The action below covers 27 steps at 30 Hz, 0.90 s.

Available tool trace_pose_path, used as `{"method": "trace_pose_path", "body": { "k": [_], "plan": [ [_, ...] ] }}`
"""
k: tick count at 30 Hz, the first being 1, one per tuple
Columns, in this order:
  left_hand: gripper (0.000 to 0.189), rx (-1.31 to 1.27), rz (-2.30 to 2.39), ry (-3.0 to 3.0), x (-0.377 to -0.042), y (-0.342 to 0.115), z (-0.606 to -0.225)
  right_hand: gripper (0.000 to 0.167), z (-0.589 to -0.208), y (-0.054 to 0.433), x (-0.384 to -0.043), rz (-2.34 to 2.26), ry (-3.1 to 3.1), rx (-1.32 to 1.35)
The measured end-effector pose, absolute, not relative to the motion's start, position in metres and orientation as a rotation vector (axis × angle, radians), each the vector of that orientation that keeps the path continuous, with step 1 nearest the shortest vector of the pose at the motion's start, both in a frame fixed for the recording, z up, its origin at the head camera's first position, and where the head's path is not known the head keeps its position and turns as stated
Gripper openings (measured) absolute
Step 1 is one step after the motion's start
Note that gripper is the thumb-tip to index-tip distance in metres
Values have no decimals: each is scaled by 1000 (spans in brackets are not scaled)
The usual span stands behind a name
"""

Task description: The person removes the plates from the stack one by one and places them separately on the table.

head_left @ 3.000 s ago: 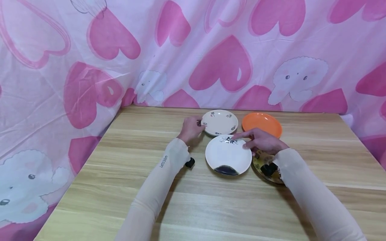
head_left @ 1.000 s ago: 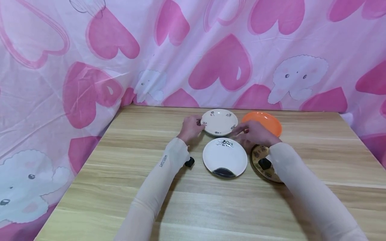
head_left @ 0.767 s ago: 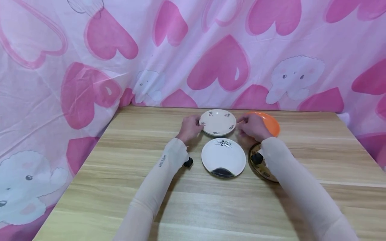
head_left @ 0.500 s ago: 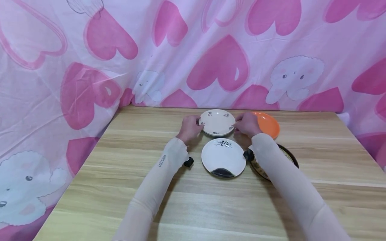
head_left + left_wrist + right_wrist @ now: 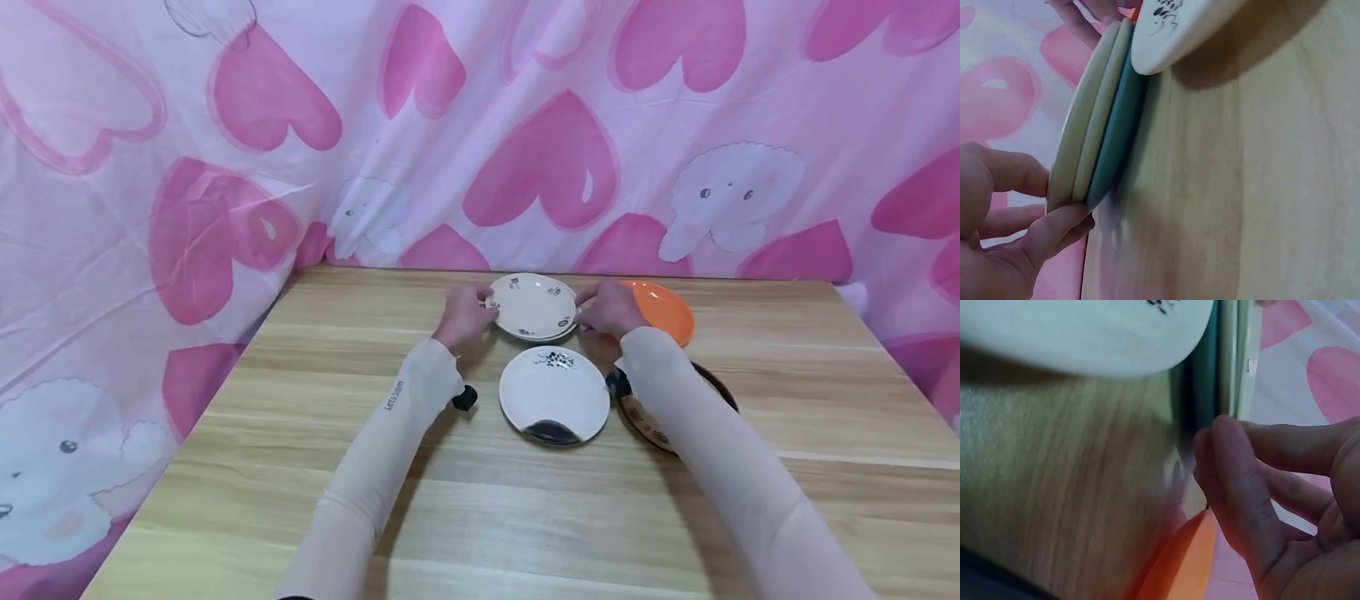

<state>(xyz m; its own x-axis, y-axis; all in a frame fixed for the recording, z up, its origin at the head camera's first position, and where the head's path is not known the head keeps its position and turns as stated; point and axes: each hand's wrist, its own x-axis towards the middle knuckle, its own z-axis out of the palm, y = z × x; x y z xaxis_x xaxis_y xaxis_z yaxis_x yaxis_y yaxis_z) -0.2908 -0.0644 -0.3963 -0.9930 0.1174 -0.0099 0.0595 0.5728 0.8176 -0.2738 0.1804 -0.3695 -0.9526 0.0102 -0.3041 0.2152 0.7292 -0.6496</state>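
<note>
In the head view, a cream plate [image 5: 532, 304] with small dark motifs tops a stack at the back of the table. A second cream plate [image 5: 1101, 112] and a teal plate [image 5: 1124, 119] lie beneath it, seen edge-on in the left wrist view. My left hand [image 5: 462, 318] pinches the top plate's left rim between thumb and fingers. On the opposite rim my right hand [image 5: 611, 308] pinches too, its thumb and fingertips meeting at the edge in the right wrist view. The top plate sits slightly left of the plate under it.
Just in front lies a white plate [image 5: 555, 392] with a black patch and floral print. An orange plate [image 5: 663, 310] stands behind the right hand. Partly under the right forearm is a brown patterned plate [image 5: 647, 425]. A pink heart-print cloth [image 5: 547, 167] hangs behind the table [image 5: 300, 467].
My right hand has left the white plate and moved up to the stack's right rim. The top cream plate has shifted slightly left, with both hands following.
</note>
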Motion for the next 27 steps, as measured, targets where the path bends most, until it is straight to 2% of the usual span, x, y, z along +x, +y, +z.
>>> {"method": "trace_pose_path", "body": {
  "k": [14, 27],
  "plan": [
    [48, 86, 1544, 2678, -286, -81, -388, 42, -374, 177, -280, -948, 2709, 171],
    [46, -13, 1831, 2491, -282, -95, -398, 42, -372, 177, -278, -958, 2682, 185]
  ]
}}
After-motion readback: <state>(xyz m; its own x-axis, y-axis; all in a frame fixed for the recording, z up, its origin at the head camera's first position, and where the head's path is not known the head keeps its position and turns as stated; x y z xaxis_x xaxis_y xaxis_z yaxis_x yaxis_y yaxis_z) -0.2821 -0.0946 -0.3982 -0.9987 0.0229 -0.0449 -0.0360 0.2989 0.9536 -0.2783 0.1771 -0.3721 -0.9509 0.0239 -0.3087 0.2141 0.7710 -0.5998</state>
